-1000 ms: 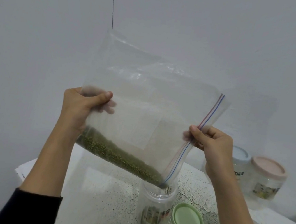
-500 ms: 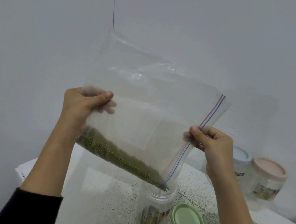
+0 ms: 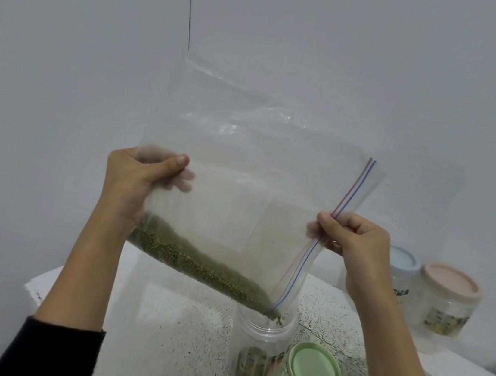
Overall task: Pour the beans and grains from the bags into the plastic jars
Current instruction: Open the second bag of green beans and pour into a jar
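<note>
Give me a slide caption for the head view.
Both hands tilt a zip bag of green beans into an open jar.

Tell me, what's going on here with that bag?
A person is tipping green beans out of a clear zip bag into an open plastic jar on the table. The left hand holds the bag's raised end, and the right hand pinches its zip edge. The jar's green lid lies beside it.
</note>
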### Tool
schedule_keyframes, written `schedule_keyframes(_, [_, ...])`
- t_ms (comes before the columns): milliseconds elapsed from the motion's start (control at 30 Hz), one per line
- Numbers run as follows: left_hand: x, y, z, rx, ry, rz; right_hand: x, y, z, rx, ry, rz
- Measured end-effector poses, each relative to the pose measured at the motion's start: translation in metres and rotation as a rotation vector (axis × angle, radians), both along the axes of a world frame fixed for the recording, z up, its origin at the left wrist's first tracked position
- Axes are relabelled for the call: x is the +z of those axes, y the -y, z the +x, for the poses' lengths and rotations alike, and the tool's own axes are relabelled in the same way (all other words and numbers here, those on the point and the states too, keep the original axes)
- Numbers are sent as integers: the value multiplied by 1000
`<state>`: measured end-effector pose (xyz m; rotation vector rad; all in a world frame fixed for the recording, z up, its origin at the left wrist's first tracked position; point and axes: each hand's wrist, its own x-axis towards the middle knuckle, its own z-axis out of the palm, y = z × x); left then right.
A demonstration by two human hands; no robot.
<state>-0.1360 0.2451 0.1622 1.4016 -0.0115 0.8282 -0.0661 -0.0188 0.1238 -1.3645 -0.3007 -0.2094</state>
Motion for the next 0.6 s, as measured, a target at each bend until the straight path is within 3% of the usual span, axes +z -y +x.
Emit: schedule_keyframes(600, [-2, 0, 1, 28, -24, -2, -1, -2, 0, -31, 13, 37])
